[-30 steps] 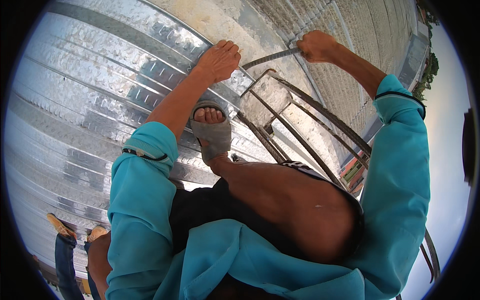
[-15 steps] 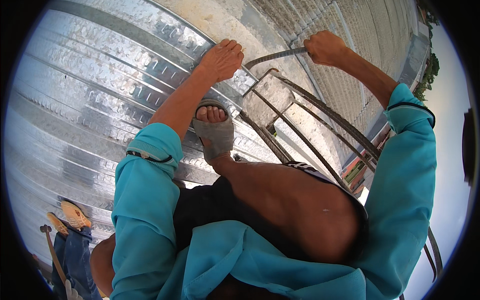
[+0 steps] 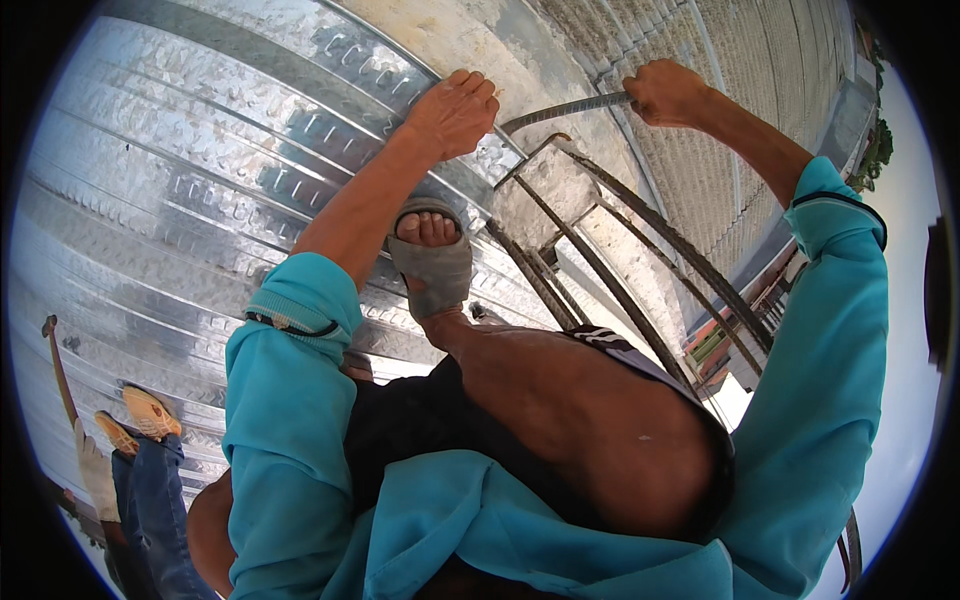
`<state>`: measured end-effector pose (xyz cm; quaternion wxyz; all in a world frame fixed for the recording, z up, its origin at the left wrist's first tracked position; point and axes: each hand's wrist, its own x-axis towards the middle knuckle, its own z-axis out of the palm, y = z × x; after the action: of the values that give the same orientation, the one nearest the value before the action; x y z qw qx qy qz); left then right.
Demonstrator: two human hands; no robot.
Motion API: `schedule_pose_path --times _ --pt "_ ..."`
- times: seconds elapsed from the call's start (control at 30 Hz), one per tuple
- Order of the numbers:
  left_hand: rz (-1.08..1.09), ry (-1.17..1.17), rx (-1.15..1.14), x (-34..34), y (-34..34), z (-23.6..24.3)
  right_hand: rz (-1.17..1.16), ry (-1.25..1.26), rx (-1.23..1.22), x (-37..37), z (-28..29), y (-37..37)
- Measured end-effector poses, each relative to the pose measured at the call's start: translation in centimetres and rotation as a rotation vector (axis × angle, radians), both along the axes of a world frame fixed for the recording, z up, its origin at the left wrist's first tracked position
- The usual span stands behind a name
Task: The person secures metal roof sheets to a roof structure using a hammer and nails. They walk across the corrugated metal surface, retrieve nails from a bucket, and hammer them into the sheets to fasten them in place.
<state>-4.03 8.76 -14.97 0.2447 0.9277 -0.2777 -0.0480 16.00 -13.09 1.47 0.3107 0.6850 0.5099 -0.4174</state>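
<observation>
My left hand (image 3: 450, 115) is closed at the raised edge of the galvanized metal decking (image 3: 170, 180); whatever its curled fingers hold is hidden. My right hand (image 3: 668, 95) grips a curved ribbed steel bar (image 3: 560, 110) that runs leftward to beside my left hand. Below the bar stands a rebar cage (image 3: 631, 285) of long bars and bent ties, rising from pale concrete (image 3: 545, 190). My sandaled foot (image 3: 430, 260) rests on the decking, left of the cage.
At lower left, a co-worker's shoes (image 3: 150, 410), jeans (image 3: 155, 510) and pale gloved hand (image 3: 95, 465), holding a long wooden-handled tool (image 3: 62, 370). A corrugated, weathered sheet surface (image 3: 740, 60) is at upper right, with greenery (image 3: 872, 150) beyond the edge.
My hands have shifted slightly rightward, the right one still on the bar. The co-worker's tool and gloved hand have risen into view at lower left.
</observation>
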Motion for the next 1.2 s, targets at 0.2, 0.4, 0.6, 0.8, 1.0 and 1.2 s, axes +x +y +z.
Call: schedule_pose_path --times 0.2,0.4,0.6,0.8,1.0,1.2 --pt "0.006 0.013 0.000 0.9 0.0 0.9 0.078 -0.010 0.041 3.4 -3.3 -1.4" --pt "0.006 -0.040 -0.009 0.2 0.2 1.1 0.101 -0.043 0.013 2.3 -0.9 2.5" --pt "0.131 0.119 0.078 -0.1 0.3 2.0 -0.097 -0.195 -0.011 -1.1 6.4 2.7" --pt "0.219 0.132 0.039 -0.1 0.8 2.0 -0.268 -0.111 -0.197 -3.8 14.1 3.8" --pt "0.224 0.133 0.060 -0.1 0.8 1.7 -0.571 0.080 -0.202 -9.4 13.8 5.8" --pt "0.256 0.124 0.047 0.4 0.0 2.1 -0.561 0.082 -0.292 -10.6 8.7 7.9"
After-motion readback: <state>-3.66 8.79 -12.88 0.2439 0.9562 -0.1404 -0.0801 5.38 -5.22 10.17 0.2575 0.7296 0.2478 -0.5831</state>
